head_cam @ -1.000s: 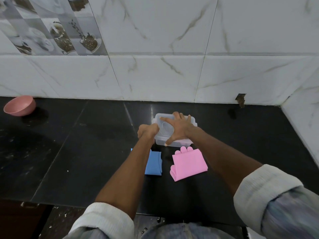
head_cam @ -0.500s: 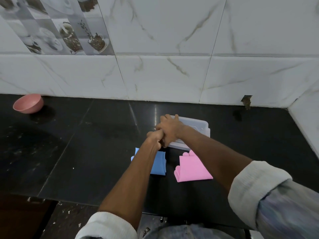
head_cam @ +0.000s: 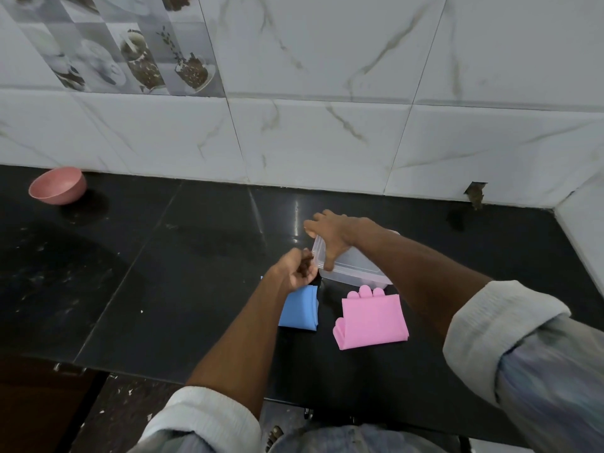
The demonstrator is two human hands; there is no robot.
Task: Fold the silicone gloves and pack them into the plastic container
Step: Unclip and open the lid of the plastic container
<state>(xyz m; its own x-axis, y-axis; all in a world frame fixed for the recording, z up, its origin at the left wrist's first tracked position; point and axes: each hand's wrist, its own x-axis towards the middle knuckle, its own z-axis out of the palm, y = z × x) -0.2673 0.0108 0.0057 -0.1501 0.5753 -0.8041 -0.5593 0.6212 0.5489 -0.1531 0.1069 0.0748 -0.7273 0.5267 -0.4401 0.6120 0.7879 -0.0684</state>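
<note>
A clear plastic container (head_cam: 356,268) with its lid on sits on the black counter, tilted slightly. My right hand (head_cam: 333,235) lies over its left end, fingers curled on the lid's edge. My left hand (head_cam: 295,273) is half closed at the container's left corner, fingertips touching the rim. A folded blue silicone glove (head_cam: 300,310) lies flat just below my left hand, partly hidden by my forearm. A folded pink silicone glove (head_cam: 372,318) lies to its right, fingers pointing toward the container.
A pink bowl (head_cam: 57,186) stands at the far left by the tiled wall (head_cam: 310,125). The black counter (head_cam: 163,273) ends at a front edge near my body. A side wall closes the right end.
My right hand shifted from flat on the lid's middle to the container's left end. My left hand stays at the left corner. The container has turned and tilted slightly.
</note>
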